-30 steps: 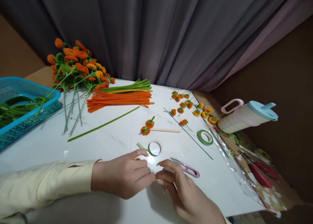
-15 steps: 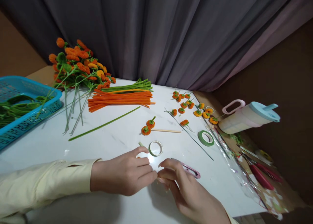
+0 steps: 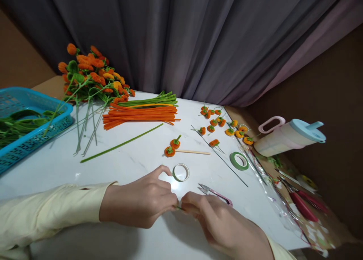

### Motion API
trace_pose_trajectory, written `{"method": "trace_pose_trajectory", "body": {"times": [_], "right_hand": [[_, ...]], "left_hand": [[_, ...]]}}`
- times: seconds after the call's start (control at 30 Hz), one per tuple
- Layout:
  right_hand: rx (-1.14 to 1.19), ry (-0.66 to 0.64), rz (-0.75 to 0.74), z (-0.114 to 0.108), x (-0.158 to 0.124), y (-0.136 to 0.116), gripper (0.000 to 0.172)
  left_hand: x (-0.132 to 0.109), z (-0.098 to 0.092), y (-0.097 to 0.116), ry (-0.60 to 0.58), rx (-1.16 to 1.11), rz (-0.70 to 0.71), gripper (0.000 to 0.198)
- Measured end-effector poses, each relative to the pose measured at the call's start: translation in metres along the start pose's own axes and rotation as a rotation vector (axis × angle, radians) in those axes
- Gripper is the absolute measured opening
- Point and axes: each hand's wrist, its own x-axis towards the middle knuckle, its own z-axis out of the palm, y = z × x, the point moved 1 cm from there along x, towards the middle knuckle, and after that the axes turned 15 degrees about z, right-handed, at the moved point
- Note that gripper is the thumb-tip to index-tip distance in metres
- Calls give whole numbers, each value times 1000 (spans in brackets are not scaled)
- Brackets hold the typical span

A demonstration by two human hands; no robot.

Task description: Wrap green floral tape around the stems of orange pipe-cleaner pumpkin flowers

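Note:
My left hand (image 3: 144, 197) and my right hand (image 3: 215, 218) meet low in the middle, over the white table. A short bit of a thin green strand (image 3: 178, 208) shows between their pinched fingertips; the rest of it is hidden by the fingers. The left index finger is crooked and its tip comes close to a nearly used-up roll of green tape (image 3: 174, 173). Just beyond the right hand lie pink-handled thread snips (image 3: 217, 194). Further off, two orange fuzzy flower heads (image 3: 169, 151) rest by a thin wooden stick (image 3: 193, 152).
A blue basket (image 3: 64, 116) of green leaves stands left, beside a pile of orange flowers (image 3: 93, 71). Orange pipe cleaners (image 3: 138, 114) lie at the back. Small flower heads (image 3: 213, 122), a fuller green tape roll (image 3: 235, 162), a tumbler (image 3: 283, 139) and red-handled pliers (image 3: 303, 207) are right.
The left index finger has curled down and a pale green end beside it is out of sight. My right fingers have closed together, uncovering the snips' blades. A green strand now shows between the hands.

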Motion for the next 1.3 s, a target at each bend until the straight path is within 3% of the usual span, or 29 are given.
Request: {"method": "trace_pose_trajectory", "body": {"times": [0.3,0.43,0.7,0.83,1.0,1.13,1.23,1.3], "right_hand": [[-87,-167,-90,-9,10,-1,29],[-245,-247,-145,-15,17,-4,22],[-397,-190,-298,-18,34,-2,15],[-467,-78,-389,-17,39,-5,11],[-610,258,-615,-9,43,-5,13],[-612,386,-723,-3,50,5,13],[-411,215,-579,-4,57,14,14],[-179,5,-378,-7,62,20,21]], "left_hand": [[-1,-6,2,-5,100,36,26],[-1,-6,1,-13,110,24,23],[2,-13,-6,8,-109,-152,23],[4,-15,-10,-10,-372,-352,22],[0,-13,-25,148,-1055,-852,10],[-1,-12,-38,177,-1477,-967,19],[0,-15,-43,125,-1481,-963,28],[2,-21,-44,133,-1273,-936,33]]}}
